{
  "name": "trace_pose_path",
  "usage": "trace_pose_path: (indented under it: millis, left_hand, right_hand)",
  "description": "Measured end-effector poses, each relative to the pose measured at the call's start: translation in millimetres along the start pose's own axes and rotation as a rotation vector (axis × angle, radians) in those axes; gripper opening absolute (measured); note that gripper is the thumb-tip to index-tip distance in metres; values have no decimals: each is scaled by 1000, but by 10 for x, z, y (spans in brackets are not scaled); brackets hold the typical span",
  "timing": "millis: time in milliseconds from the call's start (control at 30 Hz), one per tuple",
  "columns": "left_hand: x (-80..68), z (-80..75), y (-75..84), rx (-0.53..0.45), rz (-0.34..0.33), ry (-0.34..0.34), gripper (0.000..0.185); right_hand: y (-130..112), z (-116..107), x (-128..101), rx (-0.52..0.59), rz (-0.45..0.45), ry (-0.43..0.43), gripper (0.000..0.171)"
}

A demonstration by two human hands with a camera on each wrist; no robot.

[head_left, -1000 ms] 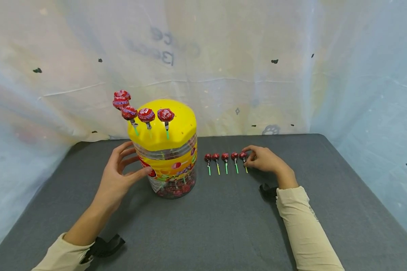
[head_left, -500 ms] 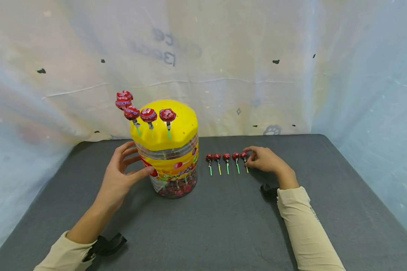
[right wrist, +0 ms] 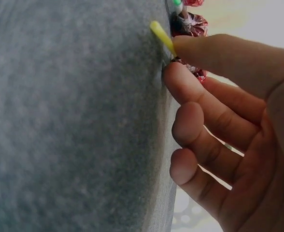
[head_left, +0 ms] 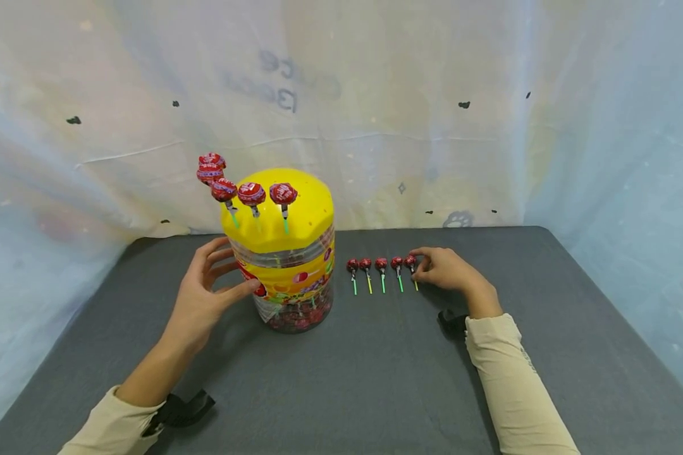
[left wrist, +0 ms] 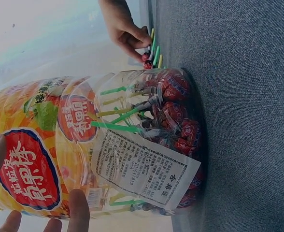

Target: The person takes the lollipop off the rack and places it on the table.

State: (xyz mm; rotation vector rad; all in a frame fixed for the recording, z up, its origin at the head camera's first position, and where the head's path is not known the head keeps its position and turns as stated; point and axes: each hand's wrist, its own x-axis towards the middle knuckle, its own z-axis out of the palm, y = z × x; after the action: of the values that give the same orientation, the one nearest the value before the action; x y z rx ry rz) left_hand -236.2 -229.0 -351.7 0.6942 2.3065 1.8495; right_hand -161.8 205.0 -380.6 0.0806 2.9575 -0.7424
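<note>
A large clear plastic candy jar [head_left: 296,278] with a yellow lid [head_left: 313,208] stands upright on the table. My left hand [head_left: 202,300] holds its left side, thumb at the front of the label and fingers round the back. Wrapped red lollipops [left wrist: 176,113] lie heads down inside the jar's bottom. Several lollipops [head_left: 283,194] stick up from the lid along its left and front. To the right of the jar, several lollipops [head_left: 381,264] lie in a row, sticks toward me. My right hand [head_left: 446,268] pinches the rightmost lollipop [right wrist: 162,37], which has a yellow stick, between thumb and index finger.
The dark grey table [head_left: 341,392] ends at a pale curtain [head_left: 387,76] behind and on both sides. Black straps [head_left: 182,411] hang at both wrists, below the beige sleeves [head_left: 506,373].
The whole scene has shifted slightly rightward in the head view. Both hands keep their places at the jar and the rightmost lollipop.
</note>
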Motion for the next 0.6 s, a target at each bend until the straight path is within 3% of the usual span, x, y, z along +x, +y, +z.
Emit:
trace_pose_path:
  millis: [333, 600]
  left_hand:
    - [1, 2, -6, -2, 7, -9, 77]
    - [-1, -6, -2, 21, 4, 5, 77]
  right_hand:
    - [-12, -73, -69, -15, -11, 29, 58]
    - [-290, -245, -141, -21, -89, 140, 49]
